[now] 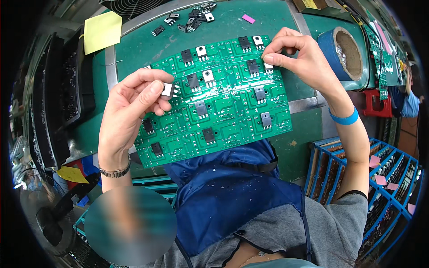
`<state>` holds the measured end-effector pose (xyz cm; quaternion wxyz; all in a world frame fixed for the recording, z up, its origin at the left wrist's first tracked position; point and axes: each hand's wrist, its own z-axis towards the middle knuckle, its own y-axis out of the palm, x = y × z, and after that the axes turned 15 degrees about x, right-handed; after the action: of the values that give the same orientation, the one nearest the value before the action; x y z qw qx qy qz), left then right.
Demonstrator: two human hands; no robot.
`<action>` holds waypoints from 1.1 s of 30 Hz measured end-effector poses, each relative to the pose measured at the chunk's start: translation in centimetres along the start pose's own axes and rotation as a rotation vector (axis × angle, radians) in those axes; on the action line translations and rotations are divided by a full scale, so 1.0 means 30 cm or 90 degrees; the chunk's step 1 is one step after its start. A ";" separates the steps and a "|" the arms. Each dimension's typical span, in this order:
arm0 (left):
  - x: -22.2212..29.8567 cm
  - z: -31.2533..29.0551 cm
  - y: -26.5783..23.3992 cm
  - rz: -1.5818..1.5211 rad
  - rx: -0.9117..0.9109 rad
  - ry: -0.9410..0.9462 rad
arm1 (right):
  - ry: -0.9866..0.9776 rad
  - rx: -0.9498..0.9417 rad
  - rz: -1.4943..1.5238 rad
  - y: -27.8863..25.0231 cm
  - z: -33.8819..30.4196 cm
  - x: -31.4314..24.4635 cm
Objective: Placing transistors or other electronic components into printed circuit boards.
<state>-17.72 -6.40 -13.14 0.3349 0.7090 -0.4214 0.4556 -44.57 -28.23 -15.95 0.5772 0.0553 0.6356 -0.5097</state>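
A green circuit board, fitted with rows of black and silver three-legged power transistors, lies before me, its near edge at my blue apron. Over its left side, my left hand pinches one power transistor between thumb and fingers, metal face partly showing and legs pointing right. At the board's upper right corner, my right hand has thumb and index finger closed on another transistor, whose upper end the thumb covers. Its legs point down toward the board; whether they sit in the holes I cannot tell.
Loose transistors lie in a pile on the green bench beyond the board. A blue tape roll stands at right. Black bins line the left side. Blue racks holding boards stand at lower right, near a red stool.
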 end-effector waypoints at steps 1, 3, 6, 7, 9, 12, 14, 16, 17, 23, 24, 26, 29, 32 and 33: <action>0.001 -0.001 0.004 0.000 -0.001 -0.001 | -0.013 0.019 -0.005 0.002 0.000 0.002; 0.002 -0.003 0.010 0.012 0.004 0.025 | -0.023 0.019 0.001 0.001 0.001 0.008; 0.008 -0.003 0.012 0.017 0.001 0.018 | -0.030 0.010 0.011 -0.006 0.005 0.012; 0.008 -0.003 0.011 0.017 0.000 0.017 | -0.027 0.002 0.016 -0.009 0.006 0.013; 0.007 -0.004 0.010 0.014 -0.001 0.015 | -0.007 -0.006 0.033 -0.009 0.008 0.017; 0.006 -0.010 0.010 0.014 0.006 0.016 | 0.039 -0.014 0.060 -0.009 0.006 0.010; 0.000 -0.008 0.011 0.014 0.004 0.016 | 0.069 -0.013 0.069 -0.011 0.001 0.011; -0.001 -0.007 0.010 0.014 0.003 0.018 | 0.090 -0.041 0.092 -0.014 0.002 0.018; -0.001 -0.005 0.009 0.014 0.001 0.017 | 0.092 -0.040 0.092 -0.014 0.002 0.021; -0.004 -0.004 0.018 0.017 0.005 0.023 | 0.027 0.011 0.044 0.006 -0.003 0.028; -0.005 -0.004 0.018 0.014 0.006 0.026 | 0.028 0.016 0.049 0.009 -0.004 0.031; -0.005 -0.002 0.017 0.015 0.003 0.023 | 0.031 0.022 0.053 0.009 -0.005 0.034; -0.008 0.000 0.016 0.015 0.000 0.021 | 0.041 0.001 0.085 0.006 -0.007 0.036; -0.011 -0.004 0.015 0.012 0.000 0.023 | 0.034 0.009 0.084 0.011 -0.008 0.035; -0.012 -0.005 0.014 0.009 0.000 0.026 | 0.029 0.015 0.076 0.013 -0.007 0.035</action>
<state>-18.25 -6.35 -13.39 0.3401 0.6963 -0.4196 0.4726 -44.78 -28.45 -17.06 0.5910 0.1117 0.6381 -0.4806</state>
